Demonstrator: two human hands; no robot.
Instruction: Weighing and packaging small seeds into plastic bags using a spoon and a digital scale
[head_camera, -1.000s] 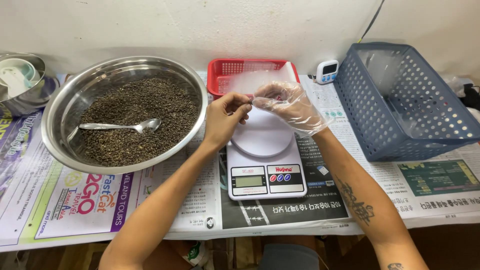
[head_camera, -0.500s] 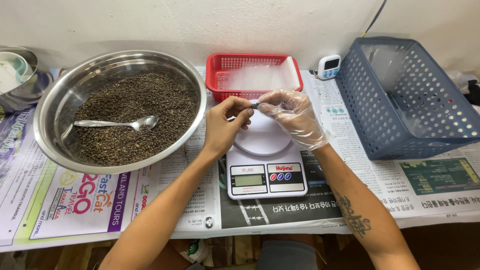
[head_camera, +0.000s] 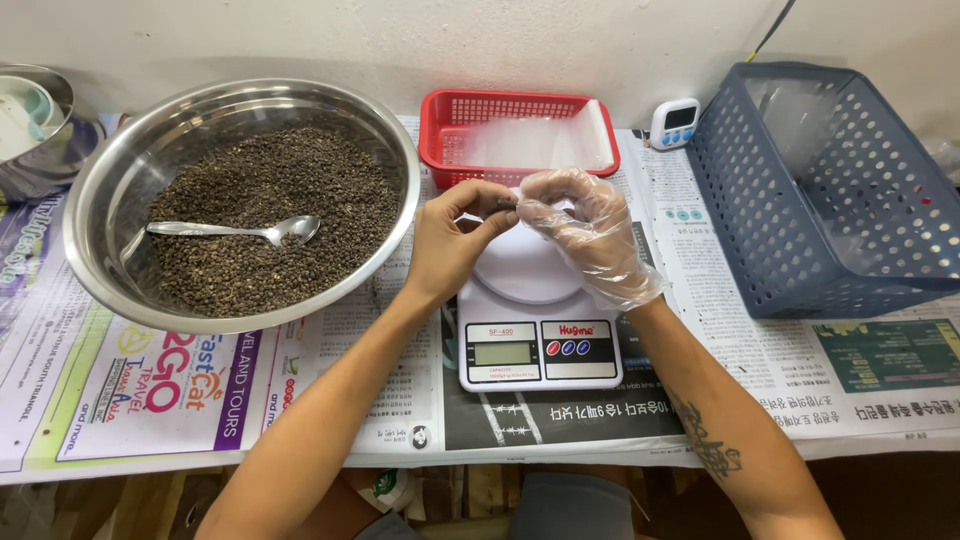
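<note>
Your left hand (head_camera: 452, 240) is bare and pinched narrow, thumb and forefinger closed on the edge of something small and dark at the fingertips; your right hand (head_camera: 590, 235), in a thin clear glove, meets it there with fingers curled close, and the two hands touch above the white kitchen scale (head_camera: 535, 320). What exactly is pinched I cannot tell: it looks like a small clear bag (head_camera: 508, 204) with a few dark grains in it, but it is too small to be sure. Both hands hang over the scale's round platform, which shows bare beneath them, and the reading on its display cannot be made out. To your left the steel bowl (head_camera: 110, 180) holds a large, barely dented heap of dark seeds (head_camera: 270, 215), with a metal spoon (head_camera: 235, 230) lying on top, untouched. Behind the scale the red basket (head_camera: 440, 125) holds clear plastic sheets or bags, and the blue basket (head_camera: 800, 230) on your right shows no filled packets. Judged from that, the portioning is at an early stage: little is weighed out and nearly all the seed remains.
</note>
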